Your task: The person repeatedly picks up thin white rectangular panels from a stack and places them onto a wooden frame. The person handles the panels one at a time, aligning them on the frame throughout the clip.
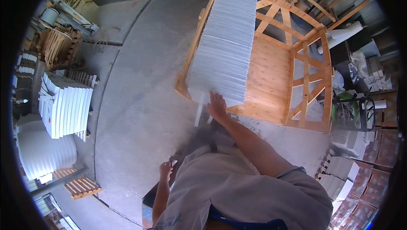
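Observation:
A long row of flat panels in whitish, translucent wrap [224, 39] stands packed along the left half of a wooden crate [307, 81]. My right hand [217, 105] reaches forward with its fingers stretched out against the near end of this row. Beside it, a pale narrow strip [199, 112] hangs down below the panels' edge. Low on the left, close to my body, my left hand [165, 170] is closed. A small greyish piece shows at its fingertips, too small to make out.
Stacked white foam-like sheets [70, 102] and a large white roll [46, 149] stand at the left. An empty wooden pallet [80, 183] lies nearer. Grey slabs [339, 172] and brown boxes [362, 183] line the lower right. Grey concrete floor [135, 81] runs left of the crate.

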The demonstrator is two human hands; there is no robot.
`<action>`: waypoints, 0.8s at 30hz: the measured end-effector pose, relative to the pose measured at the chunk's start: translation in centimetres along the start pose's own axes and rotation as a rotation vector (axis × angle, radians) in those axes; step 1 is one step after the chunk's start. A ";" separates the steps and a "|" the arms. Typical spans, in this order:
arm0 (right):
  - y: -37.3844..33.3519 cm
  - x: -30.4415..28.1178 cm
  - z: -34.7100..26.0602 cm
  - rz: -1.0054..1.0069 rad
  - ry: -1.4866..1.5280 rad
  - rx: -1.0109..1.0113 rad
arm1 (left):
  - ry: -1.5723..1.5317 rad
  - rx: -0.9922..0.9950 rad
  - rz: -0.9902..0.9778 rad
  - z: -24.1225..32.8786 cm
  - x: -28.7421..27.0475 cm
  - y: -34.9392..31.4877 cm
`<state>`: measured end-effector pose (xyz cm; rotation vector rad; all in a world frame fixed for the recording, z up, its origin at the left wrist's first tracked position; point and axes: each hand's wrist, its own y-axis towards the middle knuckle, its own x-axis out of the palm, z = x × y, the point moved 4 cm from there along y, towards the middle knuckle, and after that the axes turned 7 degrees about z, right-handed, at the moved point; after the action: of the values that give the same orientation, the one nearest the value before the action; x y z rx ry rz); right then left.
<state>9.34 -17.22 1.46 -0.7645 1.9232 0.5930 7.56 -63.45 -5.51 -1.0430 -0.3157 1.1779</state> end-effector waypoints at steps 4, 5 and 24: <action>0.2 0.7 0.1 0.022 -0.078 -0.023 | 0.267 0.248 -0.011 0.4 0.0 0.0; 0.3 0.9 0.2 0.015 -0.084 -0.017 | 0.322 0.292 -0.014 0.6 0.1 0.3; 1.9 2.6 -3.5 0.192 -0.159 0.352 | 0.401 0.019 -0.206 22.8 -6.4 27.0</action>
<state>5.02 -18.98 0.77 -0.3026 1.8948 0.3998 -26.97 -57.47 -13.23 -1.1724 -0.0921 0.7649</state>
